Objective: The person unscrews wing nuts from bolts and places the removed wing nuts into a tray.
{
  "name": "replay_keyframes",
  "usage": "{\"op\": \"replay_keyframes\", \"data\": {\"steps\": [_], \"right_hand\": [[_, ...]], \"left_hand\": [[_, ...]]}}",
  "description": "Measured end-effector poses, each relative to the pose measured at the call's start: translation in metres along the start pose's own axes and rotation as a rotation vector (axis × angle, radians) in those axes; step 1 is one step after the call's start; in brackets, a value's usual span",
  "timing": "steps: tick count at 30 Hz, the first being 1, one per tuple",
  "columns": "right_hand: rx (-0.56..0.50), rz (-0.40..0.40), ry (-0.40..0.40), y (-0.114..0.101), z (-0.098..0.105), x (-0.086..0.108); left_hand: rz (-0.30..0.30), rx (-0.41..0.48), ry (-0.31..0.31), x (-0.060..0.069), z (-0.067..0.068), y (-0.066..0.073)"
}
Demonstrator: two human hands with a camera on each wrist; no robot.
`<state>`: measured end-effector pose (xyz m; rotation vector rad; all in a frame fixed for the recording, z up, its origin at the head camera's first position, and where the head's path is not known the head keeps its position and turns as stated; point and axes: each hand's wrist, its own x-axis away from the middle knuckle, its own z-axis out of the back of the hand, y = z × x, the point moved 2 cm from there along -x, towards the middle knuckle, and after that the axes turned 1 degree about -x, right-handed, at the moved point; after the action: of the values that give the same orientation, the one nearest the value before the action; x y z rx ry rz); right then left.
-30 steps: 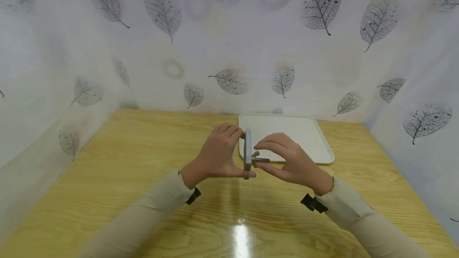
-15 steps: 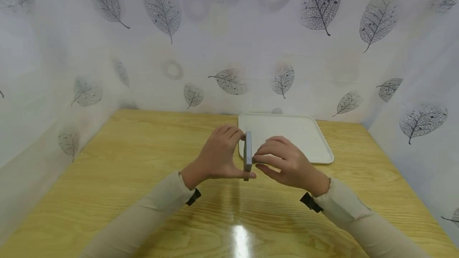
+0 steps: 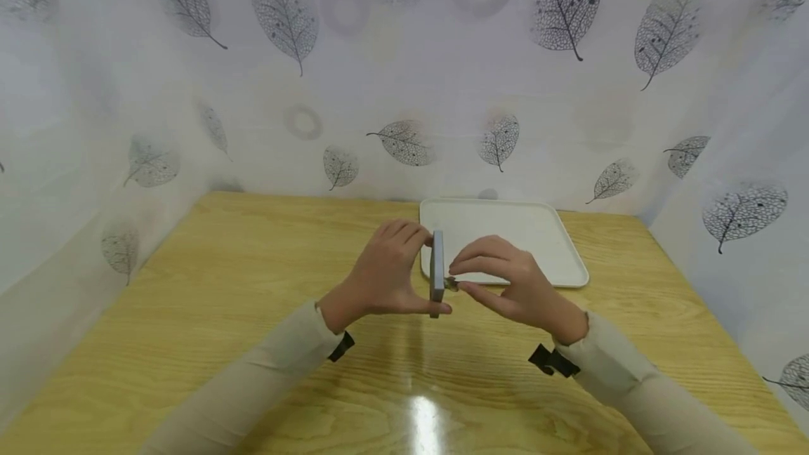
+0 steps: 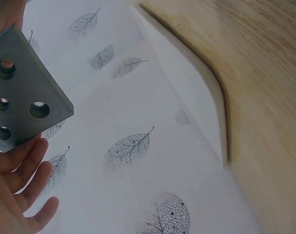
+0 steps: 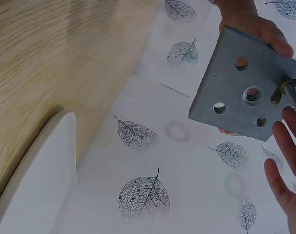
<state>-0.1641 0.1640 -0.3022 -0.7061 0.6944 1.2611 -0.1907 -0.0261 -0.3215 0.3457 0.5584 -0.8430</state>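
Leaf-printed cloth (image 3: pixel 392 83) hangs behind and along both sides, the biggest thing in view. Wood table (image 3: pixel 253 251) spreads below it, with a glare patch (image 3: pixel 425 423) near the front edge of the head view. White tray (image 3: pixel 531 223) lies flat at the back of the table, right of centre, close to the cloth; right hand and plate block part of its near side from the head camera. Light sleeves (image 3: pixel 253 357) come in from both lower corners over the table.

Left hand (image 3: pixel 388 269) grips the plate by its edges, fingers on the upper edge, thumb on the lower. Right hand (image 3: pixel 515 279) faces it, thumb and fingers parted around the wing nut, no pinch visible; whether a tip touches, can't tell. Its thumb is out of frame in the right wrist view, fingers spread there.

Grey plate (image 3: pixel 438 265), pierced with round holes, is held up above the table, edge-on to the head camera, between the hands. Black strap (image 3: pixel 342 347) at left wrist, another strap (image 3: pixel 553 361) at right. Brass wing nut (image 3: pixel 451 284) sits on the plate's right-hand side, around the bolt (image 5: pixel 292 98), which sticks out toward the right fingers.
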Motion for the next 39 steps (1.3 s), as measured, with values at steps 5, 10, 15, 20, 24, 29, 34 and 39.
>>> {"op": "replay_keyframes", "data": {"steps": [5,10,15,20,24,29,34,39], "right_hand": [[-0.055,-0.124,-0.093,0.0029,0.0007,0.002],[-0.041,-0.172,-0.141,0.0037,0.0003,0.004],[-0.022,-0.169,-0.133,0.0043,-0.0006,0.0069],[0.013,-0.182,-0.125,0.0042,0.0002,0.0085],[0.014,-0.185,-0.111,0.0034,0.0014,0.0081],[-0.015,-0.122,-0.07,0.0013,0.0025,0.0067],[-0.014,-0.045,-0.05,-0.0021,0.0021,0.0058],[-0.005,-0.005,-0.045,-0.0049,0.002,0.0056]], "left_hand": [[-0.001,0.011,0.0,-0.0003,0.0,0.0005],[0.004,0.02,0.003,-0.0002,-0.0006,0.0006],[0.008,0.016,0.005,0.0008,-0.0017,0.0013],[0.005,-0.004,0.005,0.001,-0.0022,0.002],[0.012,-0.015,0.008,0.0013,-0.002,0.0024],[0.016,-0.017,0.013,0.0019,-0.0022,0.0031],[0.022,-0.012,0.011,0.0021,-0.0036,0.0035],[0.031,-0.015,0.007,0.0021,-0.0041,0.0047]]}}
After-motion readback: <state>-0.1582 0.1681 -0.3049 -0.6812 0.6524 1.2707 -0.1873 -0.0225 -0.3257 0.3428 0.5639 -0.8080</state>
